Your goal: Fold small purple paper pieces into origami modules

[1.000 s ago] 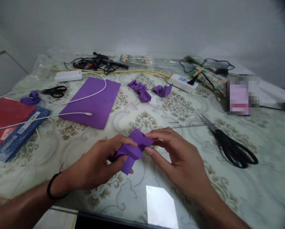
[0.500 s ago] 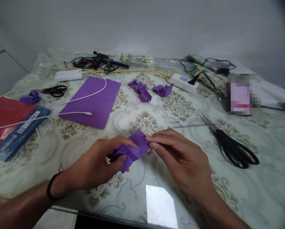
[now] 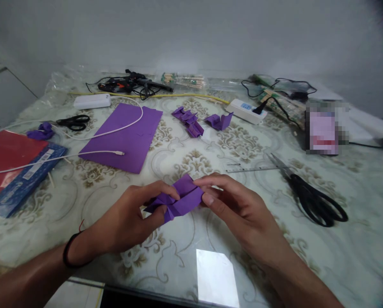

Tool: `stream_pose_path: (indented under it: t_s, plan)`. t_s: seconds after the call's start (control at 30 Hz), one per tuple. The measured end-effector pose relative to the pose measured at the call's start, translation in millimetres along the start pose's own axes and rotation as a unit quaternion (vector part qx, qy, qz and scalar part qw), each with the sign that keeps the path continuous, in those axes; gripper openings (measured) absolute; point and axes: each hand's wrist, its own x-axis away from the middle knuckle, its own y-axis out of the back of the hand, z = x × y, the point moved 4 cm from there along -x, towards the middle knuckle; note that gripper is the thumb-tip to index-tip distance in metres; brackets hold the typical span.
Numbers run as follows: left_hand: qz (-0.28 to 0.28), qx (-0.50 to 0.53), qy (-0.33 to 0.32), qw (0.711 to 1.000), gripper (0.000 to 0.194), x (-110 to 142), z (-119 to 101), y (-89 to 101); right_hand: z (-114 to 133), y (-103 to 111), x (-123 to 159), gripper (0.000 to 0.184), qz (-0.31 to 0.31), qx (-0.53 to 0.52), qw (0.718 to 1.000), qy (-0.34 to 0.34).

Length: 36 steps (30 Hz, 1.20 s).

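Note:
A folded piece of purple paper [image 3: 187,194] is held between both hands above the near middle of the table. My left hand [image 3: 136,211] pinches its left part between thumb and forefinger, where several creases bunch together. At the right edge, my right hand [image 3: 238,207] grips the same paper with thumb and fingertips; the fingers behind it are partly hidden. Farther back lie several pleated purple paper pieces [image 3: 189,122] in a cluster, with another folded purple piece [image 3: 219,121] beside them. Flat purple sheets [image 3: 121,141] lie to the left under a white cable.
Large black-handled scissors [image 3: 316,199] lie on the right, tips by a clear ruler [image 3: 255,168]. A white power strip [image 3: 246,111] and a phone-like, blurred device [image 3: 322,132] stand behind. Small scissors [image 3: 74,122] and a red-and-blue packet [image 3: 21,171] lie left. Black cables [image 3: 130,83] lie at the back.
The purple paper has turned slightly, and its lower flap has tucked up between my hands. My right hand's fingers have opened out a little around its right edge.

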Motion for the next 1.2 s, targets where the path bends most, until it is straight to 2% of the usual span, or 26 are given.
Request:
stream_pose_path:
  t_s: [0.13, 0.27, 0.4, 0.63, 0.7, 0.8, 0.87, 1.0, 1.1, 1.2]
  plan:
    - [0.010, 0.043, 0.023, 0.999, 0.026, -1.8, 2.9, -1.0, 3.1, -2.7, 0.8, 0.021, 0.018, 0.037, 0.998, 0.046]
    - [-0.021, 0.049, 0.033, 0.998, 0.021, -2.8, 4.3, 0.8, 3.2, -5.5, 2.4, 0.033, 0.038, 0.105, 0.990, 0.084]
    - [-0.043, 0.048, 0.051, 0.997, 0.023, -2.6, 4.6, 1.9, 8.8, -8.7, 6.2, 0.024, 0.049, 0.204, 0.967, 0.146]
    - [-0.048, 0.017, 0.065, 0.997, 0.016, -3.4, 2.7, 1.0, 15.1, -17.5, 14.2, 0.015, 0.076, 0.215, 0.952, 0.207]
    - [-0.053, 0.000, 0.059, 0.997, 0.010, -4.2, 3.1, -0.1, 14.2, -17.5, 13.9, 0.018, 0.054, 0.233, 0.949, 0.205]
    - [-0.063, -0.041, 0.038, 0.996, 0.007, -4.3, 4.5, -2.2, 12.1, -15.0, 12.4, 0.011, 0.007, 0.261, 0.945, 0.196]
    - [-0.070, -0.076, 0.030, 0.994, 0.009, -3.3, 5.9, -3.6, 10.2, -13.5, 11.2, 0.022, -0.002, 0.258, 0.948, 0.184]
    - [-0.088, -0.120, -0.015, 0.989, 0.017, -1.5, 5.0, -5.7, 2.9, -12.7, 8.1, 0.046, 0.026, 0.224, 0.967, 0.116]
    - [-0.093, -0.143, -0.045, 0.984, 0.023, -1.4, 4.2, -7.4, -1.6, -14.2, 6.2, 0.049, 0.051, 0.225, 0.970, 0.079]
    - [-0.090, -0.165, -0.063, 0.980, 0.024, -1.1, 4.1, -8.3, -2.8, -15.3, 5.3, 0.047, 0.060, 0.244, 0.965, 0.073]
